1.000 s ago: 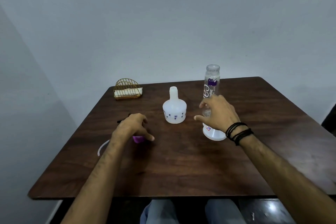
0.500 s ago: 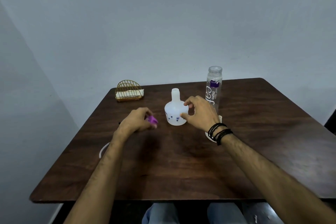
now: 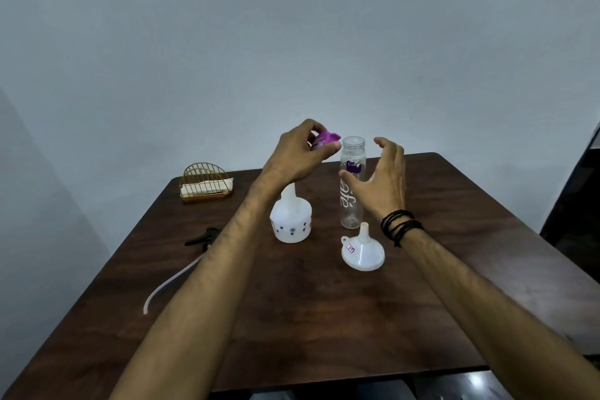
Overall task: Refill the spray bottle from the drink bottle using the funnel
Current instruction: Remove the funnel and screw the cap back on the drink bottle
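A clear drink bottle (image 3: 352, 185) with purple lettering stands uncapped near the table's middle. My left hand (image 3: 300, 153) pinches its purple cap (image 3: 326, 139) in the air, just left of the bottle's mouth. My right hand (image 3: 383, 177) hovers beside the bottle's right side, fingers spread, not touching it. The white spray bottle (image 3: 291, 221), without its head, stands left of the drink bottle, partly behind my left forearm. A white funnel (image 3: 363, 252) lies mouth-down in front of the drink bottle.
The black spray head (image 3: 203, 237) with its white tube (image 3: 168, 282) lies at the left of the dark wooden table (image 3: 324, 318). A gold wire holder with napkins (image 3: 206, 183) stands at the back left. A grey wall is close behind.
My left hand has picked the purple cap off the table and raised it to the drink bottle's mouth. My right hand moved from the spray bottle to beside the drink bottle.
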